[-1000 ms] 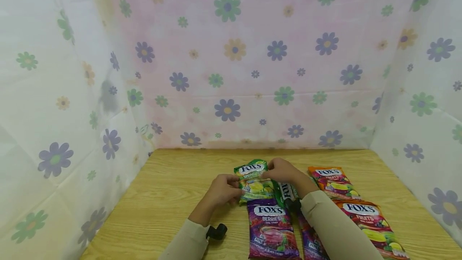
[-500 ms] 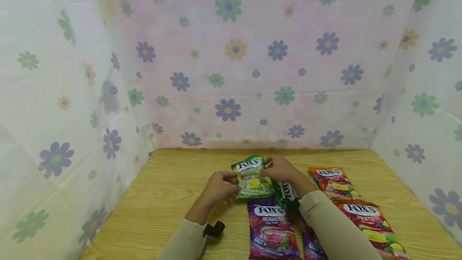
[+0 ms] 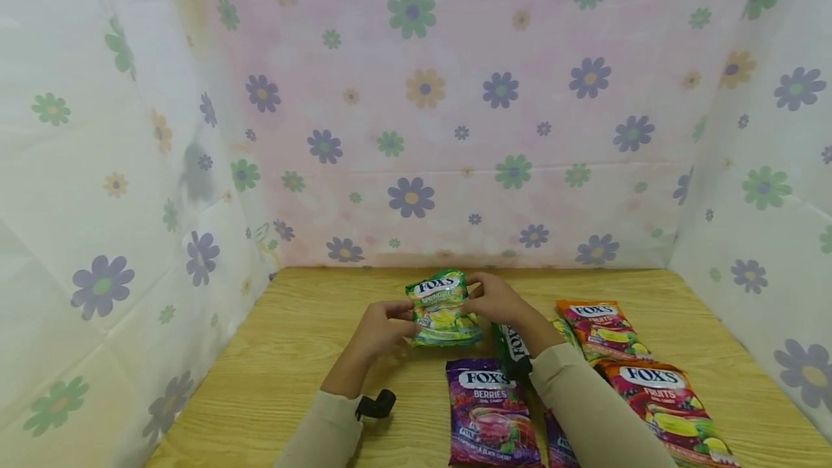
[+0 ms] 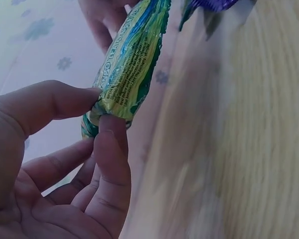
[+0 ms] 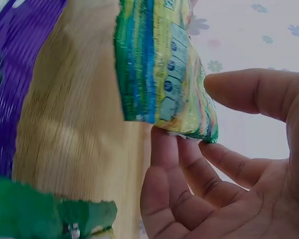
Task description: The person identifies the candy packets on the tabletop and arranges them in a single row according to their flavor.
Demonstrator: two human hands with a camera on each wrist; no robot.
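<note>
A green and yellow bag of Fox's Spring Tea candy is raised a little off the table, tilted, its front up. My left hand pinches its left edge; in the left wrist view the thumb presses one face and fingers lie against the other. At the right edge, my right hand grips the same bag. The right wrist view has the thumb touching one side of the candy bag, with fingertips against its end. Below it lies a purple Berries candy bag.
Another green bag and a second purple bag lie partly hidden under the right forearm. Two orange-topped Fruits bags lie on the right of the wooden table. Flowered cloth walls enclose the back and sides.
Both hands have moved the Spring Tea bag left and away from me, lifting it clear of the purple bag. More of the green bag beneath the right arm now shows.
</note>
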